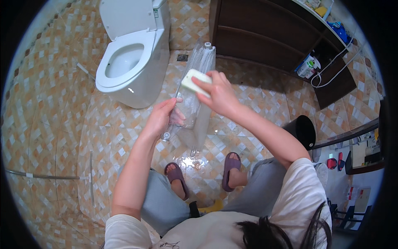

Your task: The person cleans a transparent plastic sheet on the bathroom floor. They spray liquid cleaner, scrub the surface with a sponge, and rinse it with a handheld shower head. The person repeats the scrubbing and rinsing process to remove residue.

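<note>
A clear plastic box-shaped container point(199, 115), wet and streaked with white suds, is held slanting above the tiled floor, a small wheel or cap at each of two corners. My left hand point(164, 115) grips its left edge, the thumb outside and the fingers visible through the plastic. In my right hand point(217, 88) is a pale block-shaped sponge or brush point(194, 81), resting on the soapy face of the container. The underside of that block is hidden.
A white toilet point(130, 68) with raised lid stands at upper left, beside a floor drain point(182, 58). A dark wooden cabinet point(258, 34) with a hanging white cord point(334, 76) is at upper right. A black bin point(303, 132) stands by my right arm. The floor point(199, 165) is wet.
</note>
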`<control>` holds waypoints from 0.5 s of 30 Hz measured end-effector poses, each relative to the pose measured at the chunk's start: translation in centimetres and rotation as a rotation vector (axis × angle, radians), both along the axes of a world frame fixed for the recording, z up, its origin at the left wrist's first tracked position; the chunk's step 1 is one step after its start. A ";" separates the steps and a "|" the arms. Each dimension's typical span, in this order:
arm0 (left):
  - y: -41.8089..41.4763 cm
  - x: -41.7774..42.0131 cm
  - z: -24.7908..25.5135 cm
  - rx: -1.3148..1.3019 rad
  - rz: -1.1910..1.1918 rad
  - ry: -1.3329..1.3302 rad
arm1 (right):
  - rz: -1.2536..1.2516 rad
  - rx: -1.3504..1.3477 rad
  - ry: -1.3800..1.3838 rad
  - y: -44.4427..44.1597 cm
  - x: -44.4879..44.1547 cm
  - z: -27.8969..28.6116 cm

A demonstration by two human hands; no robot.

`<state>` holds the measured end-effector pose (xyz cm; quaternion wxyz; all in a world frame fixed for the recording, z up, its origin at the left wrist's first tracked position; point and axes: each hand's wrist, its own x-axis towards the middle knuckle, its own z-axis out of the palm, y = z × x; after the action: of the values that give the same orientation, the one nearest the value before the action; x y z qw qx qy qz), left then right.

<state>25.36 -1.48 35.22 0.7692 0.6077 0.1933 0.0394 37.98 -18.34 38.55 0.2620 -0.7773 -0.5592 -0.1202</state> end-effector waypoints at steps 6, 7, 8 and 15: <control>0.6 0.0 -0.5 -0.151 0.080 0.096 | 0.240 0.004 0.094 -2.6 -6.2 -1.3; 0.9 0.1 -0.8 -0.129 0.071 0.120 | 0.220 0.044 0.087 -2.6 -6.3 -2.2; 1.1 0.3 -1.2 -0.159 0.060 0.112 | 0.159 0.104 0.096 -2.7 -6.5 -3.2; -1.3 -2.0 -8.0 -0.519 0.220 -0.275 | 0.077 0.296 0.058 -2.0 -6.2 -5.6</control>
<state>23.31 -2.80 27.23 0.9087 0.3556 0.1557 0.1536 31.76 -20.31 32.93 0.3941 -0.7112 -0.5571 -0.1688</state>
